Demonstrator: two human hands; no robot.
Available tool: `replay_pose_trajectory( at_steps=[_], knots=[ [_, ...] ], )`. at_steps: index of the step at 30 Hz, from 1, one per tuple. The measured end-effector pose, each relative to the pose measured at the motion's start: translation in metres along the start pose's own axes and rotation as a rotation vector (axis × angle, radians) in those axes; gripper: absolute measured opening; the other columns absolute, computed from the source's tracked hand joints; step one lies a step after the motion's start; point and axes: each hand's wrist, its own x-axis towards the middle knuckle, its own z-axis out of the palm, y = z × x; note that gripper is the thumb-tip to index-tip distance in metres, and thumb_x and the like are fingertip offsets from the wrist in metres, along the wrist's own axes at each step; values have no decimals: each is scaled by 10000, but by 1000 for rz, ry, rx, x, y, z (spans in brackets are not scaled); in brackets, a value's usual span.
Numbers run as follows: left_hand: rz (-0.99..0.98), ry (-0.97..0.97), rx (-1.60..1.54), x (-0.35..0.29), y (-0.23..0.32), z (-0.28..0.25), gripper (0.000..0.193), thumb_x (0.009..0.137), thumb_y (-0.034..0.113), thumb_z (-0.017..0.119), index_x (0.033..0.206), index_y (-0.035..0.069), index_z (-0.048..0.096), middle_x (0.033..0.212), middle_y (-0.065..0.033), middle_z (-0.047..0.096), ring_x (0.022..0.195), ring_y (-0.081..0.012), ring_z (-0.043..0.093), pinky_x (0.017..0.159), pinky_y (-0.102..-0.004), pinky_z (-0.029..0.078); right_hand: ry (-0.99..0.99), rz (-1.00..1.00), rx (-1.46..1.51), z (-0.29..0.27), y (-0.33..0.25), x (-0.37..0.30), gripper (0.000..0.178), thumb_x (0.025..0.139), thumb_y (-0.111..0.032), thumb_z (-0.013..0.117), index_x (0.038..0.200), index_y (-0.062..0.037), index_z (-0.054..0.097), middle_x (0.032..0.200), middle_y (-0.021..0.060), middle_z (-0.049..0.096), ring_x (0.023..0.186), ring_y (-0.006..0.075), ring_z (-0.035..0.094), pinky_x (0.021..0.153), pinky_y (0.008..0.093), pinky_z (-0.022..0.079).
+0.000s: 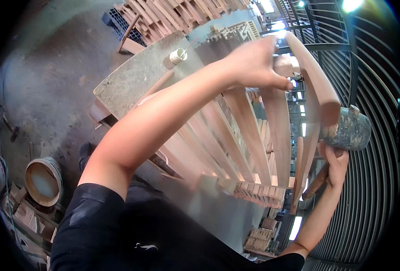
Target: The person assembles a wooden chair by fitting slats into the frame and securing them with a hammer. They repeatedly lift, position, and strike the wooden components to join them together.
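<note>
A pale brown slatted wooden frame (276, 131) stands before the person, beside a grey, worn-topped table (118, 86). A long, curved, smooth brown wooden rail (315, 74) runs along the frame's right side. Near the rail's lower end is a mallet with a dark, scuffed cylindrical head (354, 130); contact is unclear. The right hand (336, 166) has its grip closed around the mallet's brown wooden handle. The left hand (256, 65), blurred, has thumb and fingers apart at a small pale block (287, 65); whether its grip pinches this, I cannot tell.
</note>
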Motion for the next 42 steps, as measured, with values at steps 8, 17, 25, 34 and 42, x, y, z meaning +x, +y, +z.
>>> replay_pose_trajectory(
  at_steps=[8, 17, 25, 34, 42],
  knots=[
    [36, -418, -420, 68, -62, -18, 842, 637, 368, 891, 1277, -86, 583, 1153, -212, 682, 1073, -307, 653, 926, -344, 492, 47, 175, 87, 41, -48, 53, 563, 944, -252, 686, 1361, 57, 471, 1253, 130, 616, 1110, 195, 621, 946, 328, 499],
    [18, -343, -400, 71, -72, -13, 871, 601, 399, 862, 1245, -85, 531, 1072, -260, 698, 1018, -392, 684, 874, -431, 544, 63, 360, 340, 69, -92, 70, 500, 999, -238, 590, 1400, 32, 466, 1279, 113, 616, 1104, 190, 627, 924, 325, 513],
    [-73, -465, -431, 63, -65, -23, 953, 646, 328, 841, 1412, -85, 454, 1078, -253, 675, 1046, -401, 650, 893, -431, 519, 34, 547, 372, 80, -88, 76, 431, 1002, -244, 558, 1308, 58, 548, 1151, 105, 676, 987, 179, 664, 877, 322, 524],
    [-51, -466, -481, 62, -72, -24, 745, 623, 299, 809, 1237, -38, 555, 923, -186, 708, 907, -358, 707, 791, -436, 568, 93, 573, 362, 95, -95, 75, 429, 991, -244, 571, 1288, 65, 561, 1114, 106, 686, 956, 179, 670, 864, 323, 525],
    [-19, -320, -430, 57, -76, -11, 596, 611, 310, 812, 1090, 10, 623, 879, -163, 720, 850, -330, 724, 760, -413, 583, 95, 593, 348, 104, -103, 71, 432, 982, -240, 584, 1286, 66, 562, 1104, 109, 688, 950, 180, 671, 863, 324, 524]
  ],
)
